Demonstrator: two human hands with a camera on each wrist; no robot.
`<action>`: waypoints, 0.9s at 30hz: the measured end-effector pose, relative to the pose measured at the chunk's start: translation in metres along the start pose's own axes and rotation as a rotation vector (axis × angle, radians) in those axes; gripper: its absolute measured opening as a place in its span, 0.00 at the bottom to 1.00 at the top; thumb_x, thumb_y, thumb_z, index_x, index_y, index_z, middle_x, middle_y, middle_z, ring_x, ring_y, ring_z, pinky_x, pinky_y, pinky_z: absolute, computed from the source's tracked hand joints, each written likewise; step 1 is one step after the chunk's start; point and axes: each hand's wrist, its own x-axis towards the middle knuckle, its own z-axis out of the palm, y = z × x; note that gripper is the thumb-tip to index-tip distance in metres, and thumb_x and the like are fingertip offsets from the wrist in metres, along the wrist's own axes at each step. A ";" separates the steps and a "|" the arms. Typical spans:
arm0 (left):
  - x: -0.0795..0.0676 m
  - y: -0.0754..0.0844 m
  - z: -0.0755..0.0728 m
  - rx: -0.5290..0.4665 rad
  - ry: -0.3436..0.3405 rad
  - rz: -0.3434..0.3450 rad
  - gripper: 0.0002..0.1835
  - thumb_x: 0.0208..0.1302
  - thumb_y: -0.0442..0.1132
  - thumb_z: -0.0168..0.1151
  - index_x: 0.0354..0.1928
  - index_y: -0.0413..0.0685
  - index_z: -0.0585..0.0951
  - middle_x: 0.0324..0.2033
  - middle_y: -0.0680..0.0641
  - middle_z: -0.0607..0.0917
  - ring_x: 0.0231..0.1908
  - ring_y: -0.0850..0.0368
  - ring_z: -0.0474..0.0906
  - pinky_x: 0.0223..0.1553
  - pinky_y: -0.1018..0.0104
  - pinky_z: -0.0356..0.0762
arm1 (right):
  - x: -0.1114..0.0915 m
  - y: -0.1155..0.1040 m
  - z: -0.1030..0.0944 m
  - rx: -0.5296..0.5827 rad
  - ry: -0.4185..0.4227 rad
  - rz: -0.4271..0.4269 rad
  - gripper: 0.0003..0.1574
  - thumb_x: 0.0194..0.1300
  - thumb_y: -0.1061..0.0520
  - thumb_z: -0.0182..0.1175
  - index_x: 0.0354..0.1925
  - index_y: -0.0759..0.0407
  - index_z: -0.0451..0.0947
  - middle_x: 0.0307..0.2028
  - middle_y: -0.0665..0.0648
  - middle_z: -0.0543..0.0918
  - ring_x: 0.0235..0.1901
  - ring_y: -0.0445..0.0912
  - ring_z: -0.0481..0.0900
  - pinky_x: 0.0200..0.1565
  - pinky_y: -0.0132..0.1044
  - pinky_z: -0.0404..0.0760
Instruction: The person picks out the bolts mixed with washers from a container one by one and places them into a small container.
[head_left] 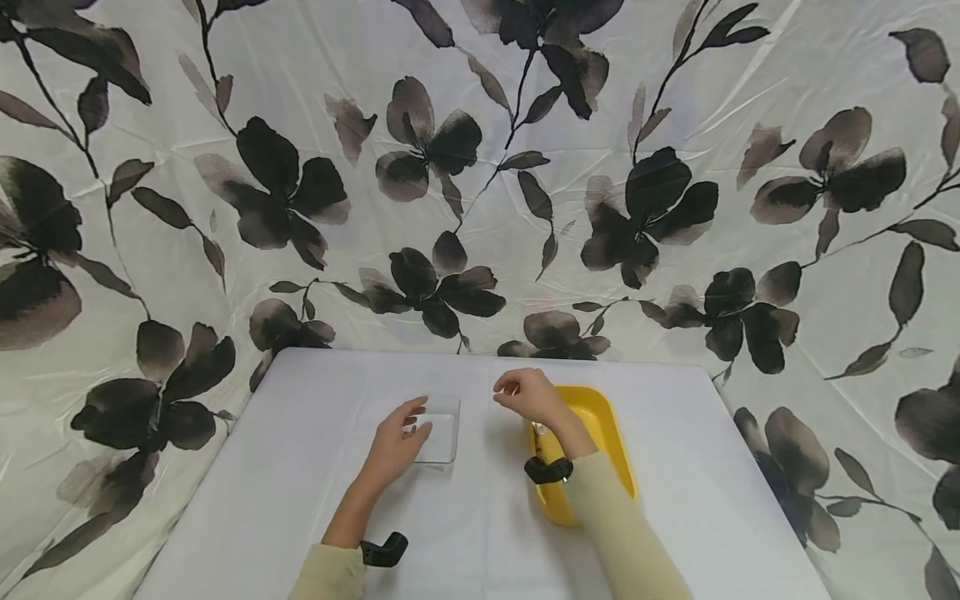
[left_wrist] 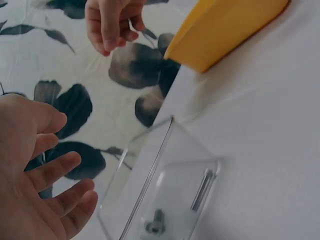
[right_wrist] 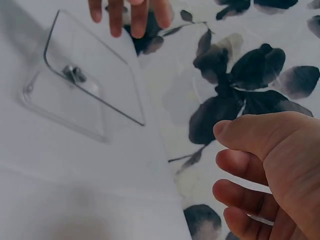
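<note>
A clear, open-topped plastic box (head_left: 442, 437) stands on the white table, left of a yellow tray (head_left: 622, 462). In the left wrist view, a grey bolt (left_wrist: 157, 223) lies inside the box, near a slim shiny shape (left_wrist: 202, 190) by its wall. My left hand (head_left: 399, 442) hovers at the box's left side, fingers spread and relaxed, palm toward it. My right hand (head_left: 531, 395) is raised between box and tray, its fingers loosely bent. Nothing shows between the right thumb and fingers in the right wrist view. The right forearm hides part of the tray.
A small shiny metal piece (head_left: 538, 430) shows at the tray's left side, partly covered by the right arm. Behind the white table (head_left: 300, 433) hangs a floral curtain (head_left: 450, 208). Both wrists carry black straps.
</note>
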 end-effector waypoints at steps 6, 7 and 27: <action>-0.005 0.016 0.019 -0.037 -0.073 -0.022 0.25 0.68 0.39 0.61 0.66 0.48 0.72 0.55 0.44 0.79 0.55 0.42 0.75 0.52 0.51 0.78 | -0.010 0.010 -0.014 0.001 0.037 0.032 0.04 0.61 0.58 0.67 0.36 0.56 0.85 0.26 0.48 0.79 0.28 0.44 0.75 0.30 0.34 0.78; -0.006 0.018 0.022 -0.046 -0.088 -0.023 0.25 0.68 0.39 0.61 0.66 0.48 0.72 0.55 0.43 0.79 0.55 0.43 0.75 0.50 0.52 0.79 | -0.012 0.012 -0.015 0.006 0.044 0.038 0.03 0.61 0.58 0.67 0.36 0.56 0.85 0.26 0.48 0.79 0.27 0.44 0.75 0.31 0.34 0.79; -0.015 0.030 0.078 -0.223 -0.346 -0.122 0.30 0.67 0.44 0.63 0.69 0.48 0.68 0.61 0.35 0.72 0.49 0.45 0.79 0.41 0.57 0.84 | -0.043 0.063 -0.017 0.026 0.081 0.103 0.04 0.61 0.61 0.66 0.36 0.60 0.85 0.29 0.49 0.81 0.30 0.44 0.75 0.34 0.37 0.79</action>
